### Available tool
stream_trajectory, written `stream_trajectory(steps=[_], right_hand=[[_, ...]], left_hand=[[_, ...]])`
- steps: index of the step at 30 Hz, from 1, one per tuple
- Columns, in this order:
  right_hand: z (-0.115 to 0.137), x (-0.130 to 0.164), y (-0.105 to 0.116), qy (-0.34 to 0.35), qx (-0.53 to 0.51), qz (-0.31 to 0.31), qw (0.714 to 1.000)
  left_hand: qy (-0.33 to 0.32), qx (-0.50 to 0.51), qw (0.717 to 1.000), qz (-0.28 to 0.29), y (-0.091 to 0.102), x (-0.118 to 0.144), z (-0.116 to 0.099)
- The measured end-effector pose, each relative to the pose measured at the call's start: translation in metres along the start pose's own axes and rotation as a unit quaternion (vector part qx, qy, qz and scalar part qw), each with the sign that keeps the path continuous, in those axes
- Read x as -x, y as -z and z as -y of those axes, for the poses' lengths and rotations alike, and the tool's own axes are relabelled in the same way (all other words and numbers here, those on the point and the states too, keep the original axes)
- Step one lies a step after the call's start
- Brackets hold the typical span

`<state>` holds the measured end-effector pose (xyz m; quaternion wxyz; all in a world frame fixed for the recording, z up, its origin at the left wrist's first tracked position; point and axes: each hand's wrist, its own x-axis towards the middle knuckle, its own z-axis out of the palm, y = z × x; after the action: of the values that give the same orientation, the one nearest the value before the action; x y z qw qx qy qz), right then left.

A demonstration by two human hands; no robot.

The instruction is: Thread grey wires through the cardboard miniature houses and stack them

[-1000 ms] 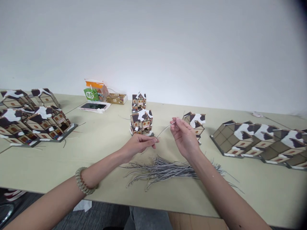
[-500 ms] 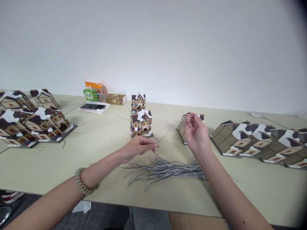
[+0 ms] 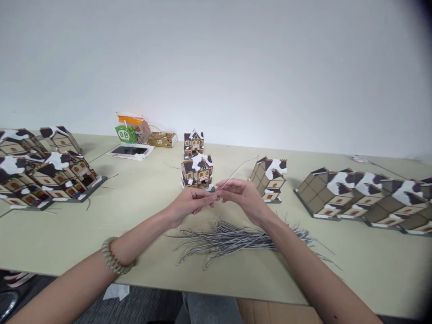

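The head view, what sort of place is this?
Probably a small craft or assembly workspace: a long table by a plain wall bears groups of very similar model houses, with a pile of thin grey wires in front of the person.

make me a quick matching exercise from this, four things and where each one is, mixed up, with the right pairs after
Things:
1. single wire
2. wire bundle
3. phone
4. bracelet

Places:
A. on a white sheet
B. around the left arm
C. at the fingertips of the left hand and right hand
D. on the table, partly behind the right arm

Pairs: 1-C, 2-D, 3-A, 4-B
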<state>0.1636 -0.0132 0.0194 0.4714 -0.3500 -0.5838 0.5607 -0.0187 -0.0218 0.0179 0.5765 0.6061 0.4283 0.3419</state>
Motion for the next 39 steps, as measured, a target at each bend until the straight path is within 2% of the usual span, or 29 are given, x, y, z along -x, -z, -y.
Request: stream_trajectory(steps=[6, 8, 9, 10, 12, 13, 14, 15, 16, 20, 22, 24, 27, 31, 36, 39], right_hand=[[-0.007, -0.001, -0.006, 0.016, 0.008, -0.024, 1.0], [-0.009, -0.001, -0.009, 0.02, -0.004, -0.047, 0.999], [-0.01, -0.001, -0.01, 0.027, -0.013, -0.062, 0.998], [-0.01, -0.001, -0.01, 0.035, -0.022, -0.078, 0.996], [-0.011, -0.002, -0.01, 0.046, -0.039, -0.113, 0.992], [-0.011, -0.002, -0.01, 0.046, -0.045, -0.129, 0.99], [-0.011, -0.002, -0.009, 0.045, -0.05, -0.145, 0.987], [-0.011, -0.002, -0.009, 0.042, -0.057, -0.159, 0.985], [-0.011, -0.003, -0.008, 0.038, -0.064, -0.173, 0.982], [-0.013, -0.005, -0.006, 0.037, -0.093, -0.212, 0.972], [-0.014, -0.005, -0.006, 0.05, -0.096, -0.224, 0.969], [-0.013, -0.003, -0.008, 0.078, -0.081, -0.229, 0.967], [-0.007, 0.003, -0.012, 0.159, -0.008, -0.237, 0.958], [-0.001, 0.013, -0.017, 0.272, 0.102, -0.246, 0.924], [-0.005, 0.013, -0.014, 0.329, 0.163, -0.253, 0.895], [-0.007, 0.011, -0.012, 0.336, 0.187, -0.248, 0.889]], left_hand=[[-0.013, -0.072, 0.997, 0.008, 0.003, 0.004, -0.005], [-0.055, -0.147, 0.987, -0.025, 0.005, 0.004, -0.005], [-0.1, -0.196, 0.973, -0.068, 0.007, 0.003, -0.004], [-0.158, -0.248, 0.947, -0.126, 0.01, 0.002, -0.004], [-0.27, -0.34, 0.865, -0.253, 0.019, -0.002, -0.002], [-0.304, -0.372, 0.824, -0.299, 0.025, -0.005, -0.001], [-0.321, -0.389, 0.799, -0.328, 0.032, -0.007, 0.0], [-0.319, -0.393, 0.794, -0.338, 0.039, -0.011, 0.002], [-0.305, -0.381, 0.806, -0.334, 0.046, -0.014, 0.004], [-0.209, -0.241, 0.914, -0.252, 0.067, -0.023, 0.012], [-0.187, -0.2, 0.938, -0.211, 0.07, -0.024, 0.012], [-0.188, -0.186, 0.946, -0.188, 0.067, -0.023, 0.009], [-0.183, -0.163, 0.953, -0.175, 0.054, -0.019, 0.002], [-0.154, -0.11, 0.97, -0.153, 0.028, -0.015, -0.002], [-0.155, -0.078, 0.981, -0.092, 0.006, -0.012, 0.005], [-0.156, -0.076, 0.981, -0.089, 0.003, -0.011, 0.007]])
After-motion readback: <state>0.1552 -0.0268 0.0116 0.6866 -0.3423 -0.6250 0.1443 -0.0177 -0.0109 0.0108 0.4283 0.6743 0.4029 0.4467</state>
